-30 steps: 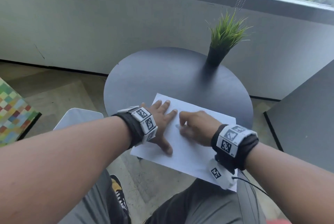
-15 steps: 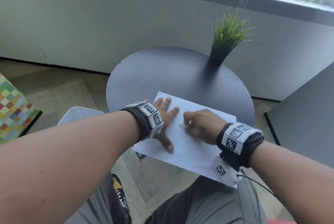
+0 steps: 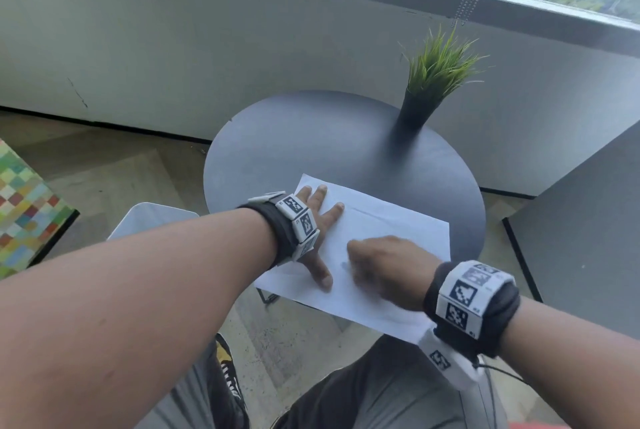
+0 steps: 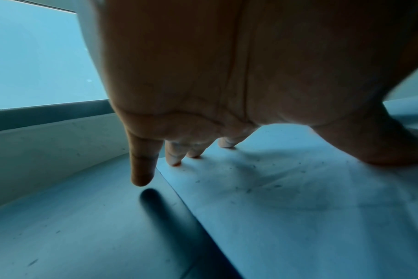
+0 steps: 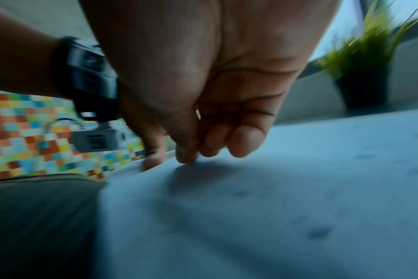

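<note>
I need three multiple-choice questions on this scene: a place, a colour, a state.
1. Where does the potted plant stand? A on the table, beyond the paper; B on the floor; C on a chair.
2. Which colour is the paper? A red; B white; C yellow.
3. How is the left hand? A clenched in the air; B gripping the plant; C flat, pressing the paper.
Answers: A, its pot stands on the dark top; B, the paper is plain white; C, it lies spread on the paper.
</note>
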`<act>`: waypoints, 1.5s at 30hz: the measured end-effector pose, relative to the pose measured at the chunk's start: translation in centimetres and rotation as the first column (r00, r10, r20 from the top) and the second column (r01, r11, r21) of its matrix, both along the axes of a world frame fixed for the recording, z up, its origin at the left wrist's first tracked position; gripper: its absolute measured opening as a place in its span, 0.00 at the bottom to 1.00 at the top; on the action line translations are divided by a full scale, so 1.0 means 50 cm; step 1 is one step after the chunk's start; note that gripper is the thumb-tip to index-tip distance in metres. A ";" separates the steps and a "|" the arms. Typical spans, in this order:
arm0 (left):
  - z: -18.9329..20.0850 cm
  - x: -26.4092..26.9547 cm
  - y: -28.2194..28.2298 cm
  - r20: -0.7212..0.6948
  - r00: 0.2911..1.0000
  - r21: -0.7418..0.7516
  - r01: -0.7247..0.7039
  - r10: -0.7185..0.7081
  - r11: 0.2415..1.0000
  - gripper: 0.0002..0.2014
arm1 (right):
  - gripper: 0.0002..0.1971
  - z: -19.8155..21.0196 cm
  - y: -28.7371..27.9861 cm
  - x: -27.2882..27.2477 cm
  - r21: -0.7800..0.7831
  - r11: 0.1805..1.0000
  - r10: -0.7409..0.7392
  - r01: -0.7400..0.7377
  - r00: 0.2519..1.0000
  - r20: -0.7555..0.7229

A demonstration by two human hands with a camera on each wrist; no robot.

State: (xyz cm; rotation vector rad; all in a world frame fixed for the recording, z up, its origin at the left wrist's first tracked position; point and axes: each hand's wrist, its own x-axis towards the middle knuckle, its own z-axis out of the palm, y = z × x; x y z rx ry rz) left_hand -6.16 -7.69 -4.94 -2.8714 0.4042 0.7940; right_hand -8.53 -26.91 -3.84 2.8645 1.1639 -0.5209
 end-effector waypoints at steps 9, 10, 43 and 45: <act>0.011 0.008 0.003 -0.041 0.999 0.009 0.005 -0.005 1.000 0.68 | 0.11 -0.003 -0.015 0.037 0.012 0.994 -0.106 0.105 0.990 0.089; 0.014 0.008 0.005 -0.043 0.999 0.016 0.010 -0.009 1.000 0.68 | 0.11 -0.005 0.000 0.007 -0.002 1.000 0.007 -0.007 0.999 0.041; 0.023 -0.198 0.156 -0.560 0.306 -0.627 -0.764 0.770 -0.152 0.27 | 0.21 -0.028 -0.047 -0.023 0.172 0.817 -0.540 0.551 0.835 -0.110; 0.019 -0.204 0.145 -0.618 0.281 -0.629 -0.737 0.734 -0.248 0.26 | 0.21 -0.027 -0.036 -0.046 0.177 0.806 -0.547 0.565 0.825 -0.140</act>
